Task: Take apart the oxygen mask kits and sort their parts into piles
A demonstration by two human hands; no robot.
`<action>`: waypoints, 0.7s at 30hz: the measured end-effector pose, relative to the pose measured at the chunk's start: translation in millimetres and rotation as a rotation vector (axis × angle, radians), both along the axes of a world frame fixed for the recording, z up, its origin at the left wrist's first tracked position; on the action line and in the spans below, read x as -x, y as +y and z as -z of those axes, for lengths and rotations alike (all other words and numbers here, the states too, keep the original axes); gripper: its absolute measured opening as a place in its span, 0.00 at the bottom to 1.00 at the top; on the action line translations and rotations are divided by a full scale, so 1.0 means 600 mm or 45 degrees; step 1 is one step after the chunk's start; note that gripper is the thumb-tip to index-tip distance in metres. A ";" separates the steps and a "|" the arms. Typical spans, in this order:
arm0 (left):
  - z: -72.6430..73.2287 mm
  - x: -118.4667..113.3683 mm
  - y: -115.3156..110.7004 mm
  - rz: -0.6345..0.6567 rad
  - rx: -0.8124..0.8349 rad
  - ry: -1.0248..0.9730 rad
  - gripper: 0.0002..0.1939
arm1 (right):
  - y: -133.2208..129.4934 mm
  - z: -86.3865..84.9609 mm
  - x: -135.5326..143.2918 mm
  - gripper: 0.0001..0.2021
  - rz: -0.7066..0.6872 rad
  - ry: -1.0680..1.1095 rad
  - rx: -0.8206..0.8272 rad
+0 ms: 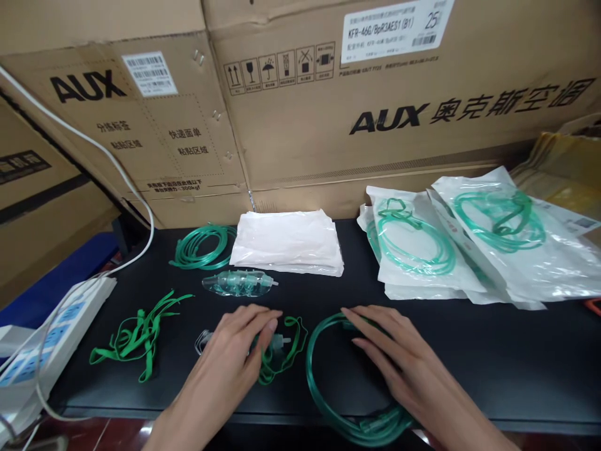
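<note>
My left hand [235,351] is closed over a clear mask [279,340] with a green elastic strap [298,344]; the hand hides most of the mask. To its right, my right hand [394,344] has its fingertips on the upper part of a coiled green tube [313,382], whose lower loops hang at the table's front edge. Behind my left hand lies a group of clear masks [241,283]. A second green coil [201,246] rests further back, beside a stack of white packets [287,241]. Loose green straps [141,338] lie on the left.
Sealed bags [417,244] with green tubing lie on the black table [328,291] at the right. A white power strip [56,344] and a white cable [106,153] are at the left. Large cardboard boxes [291,125] stand along the back.
</note>
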State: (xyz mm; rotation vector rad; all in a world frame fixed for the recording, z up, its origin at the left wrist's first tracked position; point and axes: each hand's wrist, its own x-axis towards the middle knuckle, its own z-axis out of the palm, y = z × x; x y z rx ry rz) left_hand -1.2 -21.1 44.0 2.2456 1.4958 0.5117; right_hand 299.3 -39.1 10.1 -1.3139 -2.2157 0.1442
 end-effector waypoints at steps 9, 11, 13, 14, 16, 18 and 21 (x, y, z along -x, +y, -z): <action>-0.037 -0.122 0.035 0.400 -0.036 0.150 0.22 | -0.074 0.009 -0.074 0.12 0.282 0.162 0.003; -0.031 -0.156 0.056 0.551 0.056 0.201 0.22 | -0.086 0.019 -0.066 0.14 0.272 0.159 0.018; -0.025 -0.181 0.079 0.692 0.131 0.231 0.18 | -0.097 0.026 -0.056 0.17 0.298 0.166 0.010; -0.022 -0.190 0.089 0.747 0.166 0.246 0.16 | -0.101 0.029 -0.052 0.18 0.327 0.173 0.011; -0.018 -0.202 0.108 0.822 0.226 0.285 0.13 | -0.107 0.032 -0.046 0.20 0.396 0.194 0.035; -0.017 -0.209 0.120 0.858 0.259 0.335 0.12 | -0.108 0.037 -0.044 0.22 0.453 0.225 0.079; -0.020 -0.213 0.124 0.878 0.253 0.383 0.12 | -0.100 0.049 -0.048 0.23 0.442 0.306 0.147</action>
